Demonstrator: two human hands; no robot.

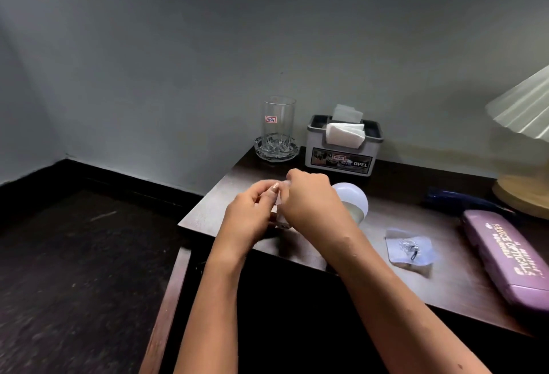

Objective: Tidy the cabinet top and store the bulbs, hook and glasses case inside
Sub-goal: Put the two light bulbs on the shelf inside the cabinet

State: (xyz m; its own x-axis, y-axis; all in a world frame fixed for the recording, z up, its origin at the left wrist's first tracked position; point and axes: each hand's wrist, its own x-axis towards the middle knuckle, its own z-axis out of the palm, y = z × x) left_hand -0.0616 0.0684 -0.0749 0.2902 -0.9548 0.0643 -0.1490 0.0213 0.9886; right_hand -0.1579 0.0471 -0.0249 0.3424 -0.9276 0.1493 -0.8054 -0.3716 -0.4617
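1. Both hands meet above the left front corner of the cabinet top (445, 284). The left hand (252, 210) and right hand (312, 198) each have their grip curled round a small bulb (279, 219) held between them. Blur hides most of the bulb.
2. Nothing looks stored yet. A larger white bulb (355, 198) lies just behind the right hand.
3. The hook (409, 250), in its clear packet, lies near the front edge, right of the hands.
4. The glasses case (505, 257) lies at the right end.
5. The cabinet door (166, 299) appears to be open below the left corner, so the inside seems ready.
6. The glass (277, 127) and tissue box (341, 156) stand along the back edge.
7. My judgement: an early stage, with all four items left to store.
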